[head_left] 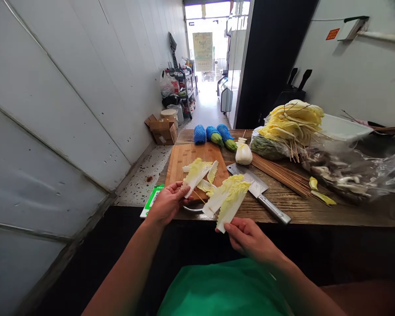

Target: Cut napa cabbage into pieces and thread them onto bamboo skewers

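My left hand (pixel 168 199) is closed, pinching the white base of a napa cabbage leaf (pixel 194 174) and what appears to be the end of a thin wooden skewer (pixel 199 196). That skewer runs right toward pale cabbage leaf pieces (pixel 221 197); where its tip sits is hidden. My right hand (pixel 245 235) grips the lower white edge of a leaf piece (pixel 232 205) there, fingers closed. Behind both hands, more cabbage pieces (pixel 212 172) lie on a wooden cutting board (pixel 177 160).
A cleaver (pixel 255 182) lies right of the board. Beyond it are a cabbage core (pixel 244 154), a bundle of skewers (pixel 279 173), skewered cabbage (pixel 294 120) and bagged mushrooms (pixel 342 171). Netted green vegetables (pixel 213 135) line the far edge; a green card (pixel 153 199) lies left.
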The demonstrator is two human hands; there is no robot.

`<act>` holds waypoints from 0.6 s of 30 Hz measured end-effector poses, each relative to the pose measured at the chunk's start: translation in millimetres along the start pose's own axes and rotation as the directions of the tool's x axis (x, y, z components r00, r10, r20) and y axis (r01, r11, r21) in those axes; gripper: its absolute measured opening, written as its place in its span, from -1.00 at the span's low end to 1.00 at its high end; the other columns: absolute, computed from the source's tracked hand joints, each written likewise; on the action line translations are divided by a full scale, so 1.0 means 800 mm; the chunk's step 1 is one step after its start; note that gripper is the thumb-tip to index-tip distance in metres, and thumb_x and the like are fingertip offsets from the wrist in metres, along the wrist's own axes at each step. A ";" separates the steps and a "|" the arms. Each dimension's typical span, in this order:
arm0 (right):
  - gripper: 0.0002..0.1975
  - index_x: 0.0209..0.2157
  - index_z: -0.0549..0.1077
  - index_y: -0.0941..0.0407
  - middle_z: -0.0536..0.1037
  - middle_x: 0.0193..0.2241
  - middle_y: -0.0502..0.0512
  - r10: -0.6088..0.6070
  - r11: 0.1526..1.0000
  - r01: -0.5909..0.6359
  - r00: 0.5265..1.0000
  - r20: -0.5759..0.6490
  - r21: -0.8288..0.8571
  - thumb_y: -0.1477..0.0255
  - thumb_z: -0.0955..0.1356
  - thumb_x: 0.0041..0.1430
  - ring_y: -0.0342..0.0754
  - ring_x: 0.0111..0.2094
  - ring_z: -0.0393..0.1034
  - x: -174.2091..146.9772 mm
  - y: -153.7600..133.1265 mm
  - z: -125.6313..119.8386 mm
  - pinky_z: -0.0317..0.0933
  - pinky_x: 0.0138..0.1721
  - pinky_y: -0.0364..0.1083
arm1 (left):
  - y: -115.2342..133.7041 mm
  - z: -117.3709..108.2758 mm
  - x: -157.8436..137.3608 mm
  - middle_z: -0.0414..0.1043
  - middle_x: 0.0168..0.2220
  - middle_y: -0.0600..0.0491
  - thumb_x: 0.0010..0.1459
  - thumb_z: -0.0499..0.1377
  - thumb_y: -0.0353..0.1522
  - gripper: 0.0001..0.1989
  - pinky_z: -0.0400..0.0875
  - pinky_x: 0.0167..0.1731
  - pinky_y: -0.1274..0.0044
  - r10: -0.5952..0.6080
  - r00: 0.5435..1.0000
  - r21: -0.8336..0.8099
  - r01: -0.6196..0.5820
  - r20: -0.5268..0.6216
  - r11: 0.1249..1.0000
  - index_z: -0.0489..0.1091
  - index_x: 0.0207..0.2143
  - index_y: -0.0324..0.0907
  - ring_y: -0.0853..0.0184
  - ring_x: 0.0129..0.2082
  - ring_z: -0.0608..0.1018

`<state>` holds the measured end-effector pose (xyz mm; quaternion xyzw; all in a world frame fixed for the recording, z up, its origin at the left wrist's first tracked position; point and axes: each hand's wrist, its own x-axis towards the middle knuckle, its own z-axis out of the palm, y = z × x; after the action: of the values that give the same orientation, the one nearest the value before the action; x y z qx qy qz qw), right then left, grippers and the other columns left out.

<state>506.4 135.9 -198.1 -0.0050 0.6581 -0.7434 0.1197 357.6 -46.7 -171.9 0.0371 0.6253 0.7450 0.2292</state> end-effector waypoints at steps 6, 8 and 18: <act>-0.54 -0.33 0.40 0.24 0.04 -0.79 -0.21 0.029 1.000 -0.029 1.000 -0.003 0.001 0.08 0.22 0.13 -0.30 -0.73 -0.16 -0.009 0.007 -0.002 -0.27 -0.68 -0.21 | 0.004 0.008 -0.016 0.47 -0.20 -0.16 0.01 0.12 -0.60 -0.82 0.37 -0.60 0.72 -0.193 0.975 -0.264 0.215 0.106 0.940 0.39 -0.27 -0.37 0.53 -0.54 0.44; -0.54 -0.33 0.40 0.23 0.03 -0.79 -0.21 0.040 0.999 -0.040 0.999 -0.006 0.010 0.08 0.23 0.14 -0.30 -0.73 -0.16 -0.011 0.006 -0.001 -0.27 -0.67 -0.21 | 0.003 0.012 -0.018 0.48 -0.20 -0.18 0.03 0.10 -0.60 -0.81 0.41 -0.55 0.71 -0.220 0.972 -0.282 0.236 0.086 0.930 0.41 -0.26 -0.40 0.48 -0.48 0.49; -0.52 -0.32 0.41 0.24 0.07 -0.78 -0.18 0.073 0.997 -0.074 0.996 -0.049 -0.026 0.06 0.23 0.12 -0.29 -0.72 -0.14 -0.019 0.012 -0.006 -0.29 -0.66 -0.20 | 0.002 0.020 -0.021 0.48 -0.20 -0.27 0.06 0.10 -0.57 -0.76 0.44 -0.10 0.43 -0.225 0.972 -0.321 0.237 0.075 0.917 0.38 -0.18 -0.47 0.14 -0.11 0.50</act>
<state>522.3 142.1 -206.0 0.0354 0.6708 -0.7291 0.1312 377.8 -39.0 -162.8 -0.0620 0.4883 0.8056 0.3296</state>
